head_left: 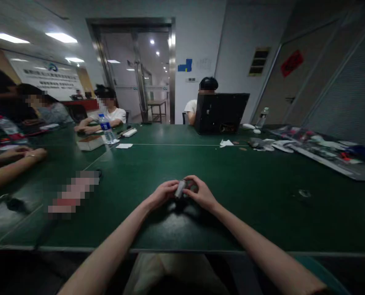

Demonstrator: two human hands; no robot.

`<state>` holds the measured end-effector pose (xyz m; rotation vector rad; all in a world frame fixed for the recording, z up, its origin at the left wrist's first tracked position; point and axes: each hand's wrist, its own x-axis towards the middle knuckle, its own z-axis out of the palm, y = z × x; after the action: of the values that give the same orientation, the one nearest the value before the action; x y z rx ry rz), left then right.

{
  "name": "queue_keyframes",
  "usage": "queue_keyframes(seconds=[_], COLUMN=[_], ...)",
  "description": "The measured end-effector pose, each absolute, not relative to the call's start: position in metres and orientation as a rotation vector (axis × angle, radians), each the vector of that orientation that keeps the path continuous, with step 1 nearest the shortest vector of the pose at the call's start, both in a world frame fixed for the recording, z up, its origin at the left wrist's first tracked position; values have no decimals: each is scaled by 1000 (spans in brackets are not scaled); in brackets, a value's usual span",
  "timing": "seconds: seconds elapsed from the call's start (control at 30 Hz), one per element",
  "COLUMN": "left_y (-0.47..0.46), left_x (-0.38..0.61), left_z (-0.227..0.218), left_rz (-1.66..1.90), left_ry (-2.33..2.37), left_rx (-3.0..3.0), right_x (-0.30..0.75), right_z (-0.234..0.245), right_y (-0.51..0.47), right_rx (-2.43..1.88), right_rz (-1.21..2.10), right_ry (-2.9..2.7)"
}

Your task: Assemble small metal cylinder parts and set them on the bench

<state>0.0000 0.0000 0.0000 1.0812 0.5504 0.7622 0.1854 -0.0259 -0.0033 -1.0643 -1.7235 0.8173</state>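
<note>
A small pale grey oblong object is held up at a tilt just above the green table; its exact kind is too small to make out. My left hand grips it from the left, fingers closed against its side. From the right, my right hand curls round it, with the thumb low and the index finger arched over the top. Dark shadows of both hands fall on the tabletop below. Part of the object is hidden behind the fingers.
Left of me lies a blurred-out pinkish item. A water bottle and an open box stand farther back. Opposite is a black case. A small shiny item lies right, below a cluttered board. Several people sit around.
</note>
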Motion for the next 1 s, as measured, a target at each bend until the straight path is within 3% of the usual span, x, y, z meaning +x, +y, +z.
queue_keyframes(seconds=[1.0], left_y=[0], left_x=[-6], left_z=[0], left_rz=[573], left_ry=[553], left_rx=[1083], right_x=[186], right_z=[0], right_y=[-32], right_rx=[-1021], right_rz=[889], right_ry=[-1827])
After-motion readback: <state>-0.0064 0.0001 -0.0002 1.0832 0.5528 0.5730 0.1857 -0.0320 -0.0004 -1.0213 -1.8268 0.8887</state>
